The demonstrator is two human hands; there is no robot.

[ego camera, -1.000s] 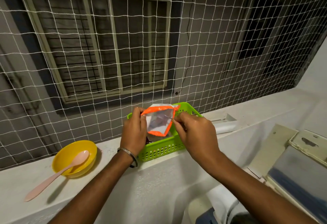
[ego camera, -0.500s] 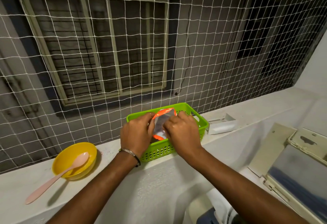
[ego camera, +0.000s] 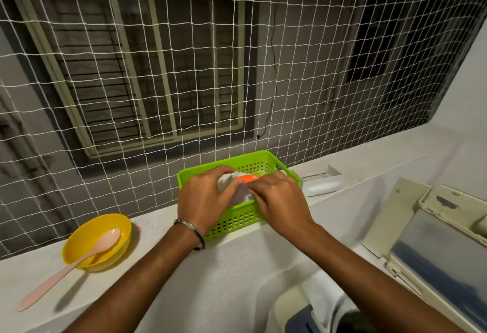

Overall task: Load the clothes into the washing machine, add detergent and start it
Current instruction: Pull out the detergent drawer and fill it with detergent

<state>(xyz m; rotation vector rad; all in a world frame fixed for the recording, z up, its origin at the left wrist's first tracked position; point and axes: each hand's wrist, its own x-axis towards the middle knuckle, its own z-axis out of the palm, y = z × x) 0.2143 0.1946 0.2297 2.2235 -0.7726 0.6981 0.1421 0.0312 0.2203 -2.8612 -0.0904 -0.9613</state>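
A silver detergent pouch with an orange edge lies folded down inside a green plastic basket on a white ledge. My left hand presses on the pouch from the left, and my right hand pinches it from the right. Both hands grip the pouch and hide most of it. The washing machine's raised lid shows at the right edge, with its opening at the bottom; clothes cannot be made out.
A yellow bowl with a pink spoon resting in it stands on the ledge at the left. A white netting closes off the space behind the ledge. A small white tray lies right of the basket.
The pouch was held up open above the basket; both hands have folded it shut and pushed it down into the basket.
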